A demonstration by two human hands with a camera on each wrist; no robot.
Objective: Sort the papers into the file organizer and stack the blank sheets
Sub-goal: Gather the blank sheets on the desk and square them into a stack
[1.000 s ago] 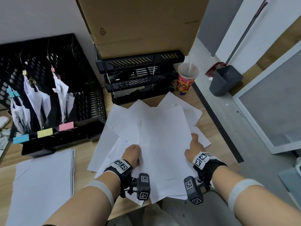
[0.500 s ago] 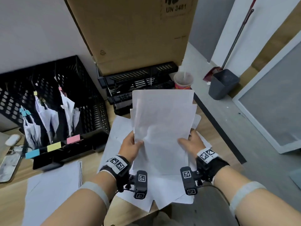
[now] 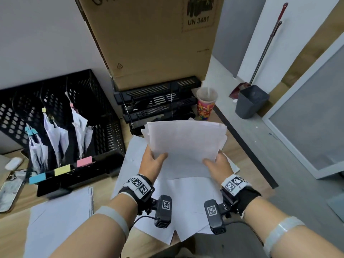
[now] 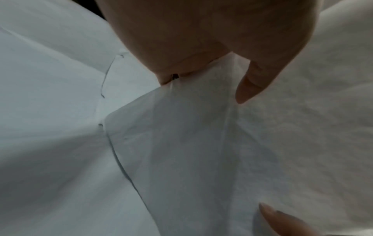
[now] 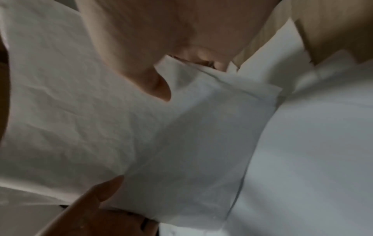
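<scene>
The left hand (image 3: 151,162) and right hand (image 3: 216,164) each pinched a side edge of the sheaf of blank sheets (image 3: 186,144), held above the desk (image 3: 11,226), long axis pointing away toward the letter trays (image 3: 158,101).

We see a bundle of sheets (image 3: 188,144) of thin matt white paper, slightly crinkled. The table (image 3: 11,226) looks like smooth light wood. The file organizer (image 3: 61,116) is black perforated material, the box (image 3: 152,43) plain brown matt cardboard.

Wooden desk (image 3: 11,228) with loose white sheets (image 3: 188,203), a paper stack (image 3: 59,216), black organizer (image 3: 74,175), letter trays (image 3: 158,101), cup (image 3: 205,106), phone (image 3: 9,190).
</scene>
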